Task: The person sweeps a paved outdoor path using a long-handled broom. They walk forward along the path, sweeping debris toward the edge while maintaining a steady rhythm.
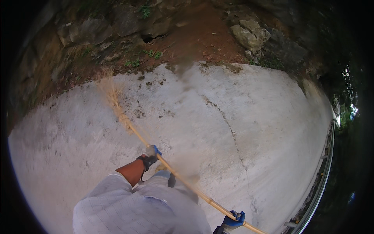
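Observation:
A long broom with a bamboo handle [210,201] crosses in front of my body, slanting from the lower right up to the left. My left hand [152,151], in a grey and blue work glove, grips the handle partway up, below the bound straw. Near the handle's lower right end, my right hand [233,220] is closed around it in a blue glove. The broom's straw head [114,95] fans out over the concrete by the dirt edge, and its tips look blurred. Bits of dirt and moss [140,112] lie on the concrete just right of the head.
Pale concrete pavement [271,125] spreads around me, split by a long crack [230,128]. Along its far side rises a bank of reddish soil [201,38] with rocks [251,35] and small green plants [133,63]. A metal guardrail [324,184] curves along the right edge, with dark foliage beyond.

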`<state>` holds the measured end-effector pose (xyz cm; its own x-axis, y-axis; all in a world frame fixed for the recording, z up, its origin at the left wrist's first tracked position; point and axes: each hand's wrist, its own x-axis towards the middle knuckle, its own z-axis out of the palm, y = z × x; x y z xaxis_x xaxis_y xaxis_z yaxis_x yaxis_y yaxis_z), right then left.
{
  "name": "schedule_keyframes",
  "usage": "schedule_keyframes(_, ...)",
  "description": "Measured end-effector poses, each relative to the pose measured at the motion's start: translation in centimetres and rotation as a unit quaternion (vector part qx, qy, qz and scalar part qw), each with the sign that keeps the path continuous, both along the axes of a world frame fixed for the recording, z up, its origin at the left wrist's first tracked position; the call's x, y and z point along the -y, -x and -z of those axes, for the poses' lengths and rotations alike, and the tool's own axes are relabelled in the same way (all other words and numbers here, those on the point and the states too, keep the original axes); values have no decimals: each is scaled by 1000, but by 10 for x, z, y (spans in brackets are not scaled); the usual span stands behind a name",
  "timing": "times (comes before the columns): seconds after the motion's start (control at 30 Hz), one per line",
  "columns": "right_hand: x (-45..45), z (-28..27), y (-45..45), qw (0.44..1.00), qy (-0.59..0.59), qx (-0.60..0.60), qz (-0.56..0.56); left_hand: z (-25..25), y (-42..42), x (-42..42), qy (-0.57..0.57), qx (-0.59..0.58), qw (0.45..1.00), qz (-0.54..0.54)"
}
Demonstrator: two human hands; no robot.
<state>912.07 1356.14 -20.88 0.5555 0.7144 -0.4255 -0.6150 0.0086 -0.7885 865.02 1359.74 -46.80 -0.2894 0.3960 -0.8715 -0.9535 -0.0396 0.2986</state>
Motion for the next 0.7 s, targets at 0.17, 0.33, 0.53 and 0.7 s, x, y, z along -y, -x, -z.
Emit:
schedule_keyframes(0.17,-56,31,20,984,16,-45,-172,49,46,112,146,-73,986,-19)
schedule_keyframes(0.33,-112,38,61,959,-9,6,-282,41,55,163,294,-117,929,192)
schedule_keyframes(0.53,-142,28,73,946,-23,48,-319,11,40,181,195,-512,256,797)
schedule_keyframes(0.7,-126,17,44,966,-51,39,-249,-15,34,136,130,-522,196,820)
